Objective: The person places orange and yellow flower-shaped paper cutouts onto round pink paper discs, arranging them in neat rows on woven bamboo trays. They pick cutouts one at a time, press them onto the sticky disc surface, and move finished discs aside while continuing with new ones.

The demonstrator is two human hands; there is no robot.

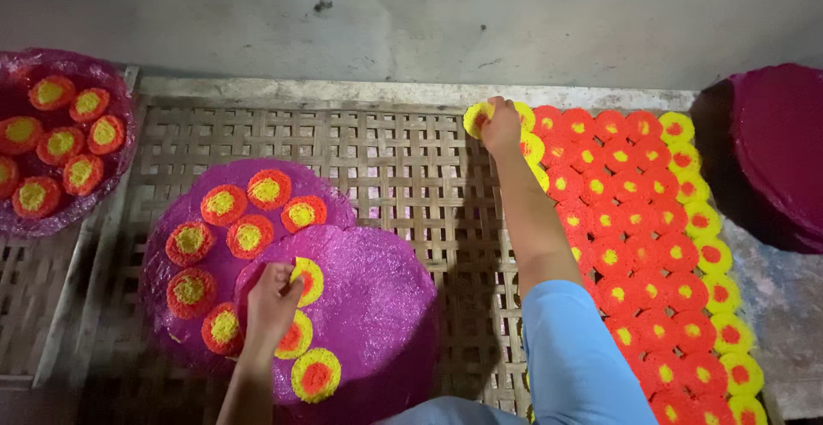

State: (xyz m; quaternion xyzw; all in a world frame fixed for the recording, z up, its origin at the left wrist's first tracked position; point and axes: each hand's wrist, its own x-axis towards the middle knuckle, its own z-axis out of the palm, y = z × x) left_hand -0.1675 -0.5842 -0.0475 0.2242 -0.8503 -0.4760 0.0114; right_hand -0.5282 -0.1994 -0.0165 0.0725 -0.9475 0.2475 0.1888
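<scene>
My left hand (273, 303) rests on a purple round mat (377, 305), fingers closed on a yellow disc with a red centre (309, 279). Two more yellow discs (315, 375) lie beside it on that mat. Behind, a second purple mat (193, 211) carries several red discs with yellow centres (269, 188). My right hand (500, 128) reaches to the far edge of the woven bamboo tray (403, 159) and pinches a yellow disc (477, 117) at the top of rows of red and yellow discs (634, 219).
A purple mat (111, 91) with several red-and-yellow discs sits on another tray at the far left. A stack of dark purple mats (776, 151) stands at the right. A grey wall (411, 14) runs along the back.
</scene>
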